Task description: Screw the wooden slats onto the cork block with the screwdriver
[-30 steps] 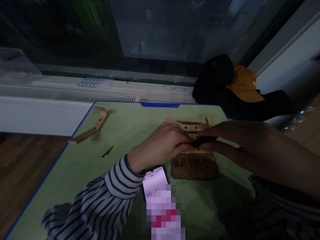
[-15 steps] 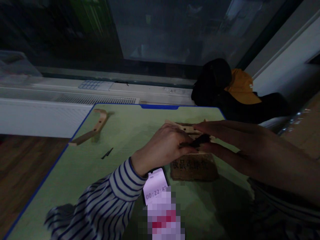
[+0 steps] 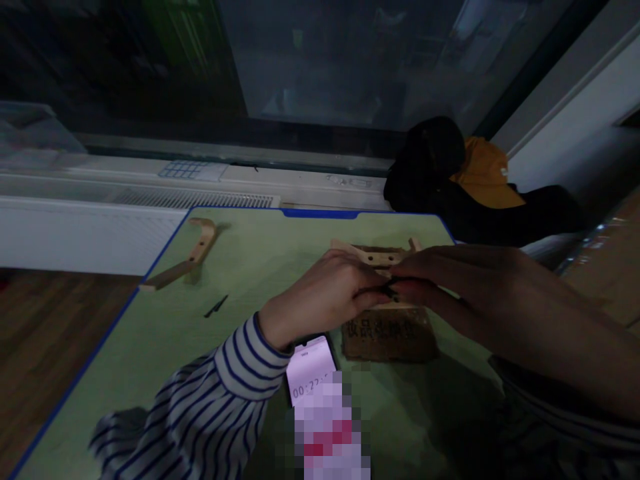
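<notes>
A pale wooden piece with round holes (image 3: 381,257) lies on a brown cardboard piece (image 3: 390,337) printed with dark characters. My left hand (image 3: 333,283) rests over the left side of the wood, its thumb and forefinger closed around a small dark piece (image 3: 389,287). From the other side my right hand (image 3: 465,283) meets it, thumb and fingertips pinched together at the same dark piece. The fingers hide most of it, so its kind cannot be made out. Part of the wood is covered by both hands.
At the table's (image 3: 260,267) left edge lies a curved wooden piece with holes (image 3: 200,250). Small dark slim pieces (image 3: 216,306) are near it. A lit phone (image 3: 311,367) showing a timer sits in front. Caps (image 3: 485,175) lie beyond the far right corner, by the window.
My right thumb and fingers have closed together and moved slightly left toward my left fingertips. Less of the dark piece shows now. My left hand has barely moved.
</notes>
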Tool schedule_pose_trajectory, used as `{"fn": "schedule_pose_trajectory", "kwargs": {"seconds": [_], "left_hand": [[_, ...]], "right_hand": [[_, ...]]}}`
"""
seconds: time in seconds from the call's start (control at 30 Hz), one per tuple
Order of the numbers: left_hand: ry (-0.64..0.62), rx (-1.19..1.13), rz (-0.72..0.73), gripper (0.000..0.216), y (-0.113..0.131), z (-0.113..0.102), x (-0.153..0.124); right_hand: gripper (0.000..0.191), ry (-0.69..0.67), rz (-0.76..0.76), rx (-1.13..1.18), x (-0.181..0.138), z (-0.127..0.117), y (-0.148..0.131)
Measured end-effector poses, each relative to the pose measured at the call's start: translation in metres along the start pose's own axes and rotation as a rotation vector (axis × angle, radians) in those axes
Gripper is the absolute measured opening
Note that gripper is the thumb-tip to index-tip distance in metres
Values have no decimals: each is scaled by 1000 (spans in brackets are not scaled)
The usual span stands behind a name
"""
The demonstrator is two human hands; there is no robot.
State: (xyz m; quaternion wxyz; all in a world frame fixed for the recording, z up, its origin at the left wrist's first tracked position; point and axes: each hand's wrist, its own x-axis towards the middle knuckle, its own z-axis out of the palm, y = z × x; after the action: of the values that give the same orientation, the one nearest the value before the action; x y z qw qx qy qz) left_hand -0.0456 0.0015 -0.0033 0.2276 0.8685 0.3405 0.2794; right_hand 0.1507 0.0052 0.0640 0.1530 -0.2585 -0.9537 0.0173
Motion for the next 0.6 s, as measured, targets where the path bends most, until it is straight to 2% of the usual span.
{"fn": "schedule_pose_trajectory", "kwargs": {"seconds": [0.3,0.47,0.6], "left_hand": [[81,29,-13,19,-1,2,1],[67,-1,-3,19,-2,3,0],[23,9,6,17,-4,0,0]], "right_hand": [[26,-26,0,-24,-3,2,1],[37,-35,-47,95,-6,-4,2],[28,-19,-68,83,-3,-2,2]]}}
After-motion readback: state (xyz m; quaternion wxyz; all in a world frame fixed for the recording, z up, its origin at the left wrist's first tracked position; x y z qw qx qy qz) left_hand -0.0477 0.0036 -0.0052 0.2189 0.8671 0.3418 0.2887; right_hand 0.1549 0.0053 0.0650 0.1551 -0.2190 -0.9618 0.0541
